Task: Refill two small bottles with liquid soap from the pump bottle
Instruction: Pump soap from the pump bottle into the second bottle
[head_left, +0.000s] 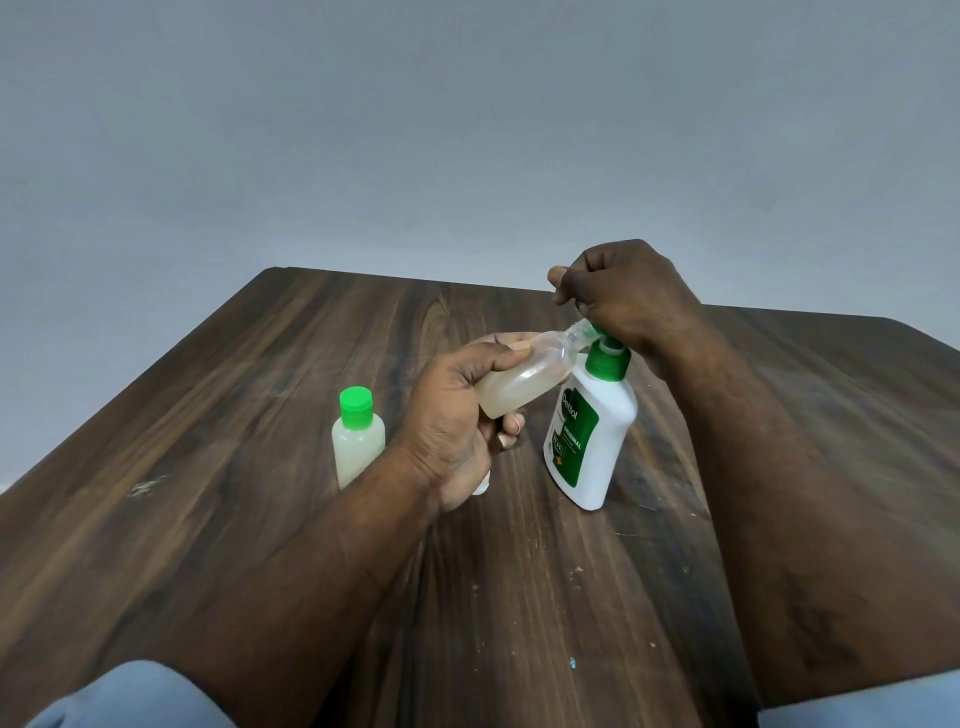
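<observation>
Apparently the task is past its middle. One small bottle (358, 441) stands on the tabletop (234, 395) at the left, with its green cap on and pale soap inside almost to the neck, so I judge it finished. The second small bottle (524, 379) is open and tilted, with its mouth at the nozzle of the pump bottle (592, 441). It looks about half full, so it needs more pumping and then its cap.

The grip of the left hand (457, 415) is wrapped around this second bottle. The right hand (623, 296) sits on the pump head with curled fingers. I cannot tell if its grip closes on the head or only presses it.

The tabletop is dark wood grain with some small crumbs and pale marks. Behind it is a plain grey wall (467, 130).
</observation>
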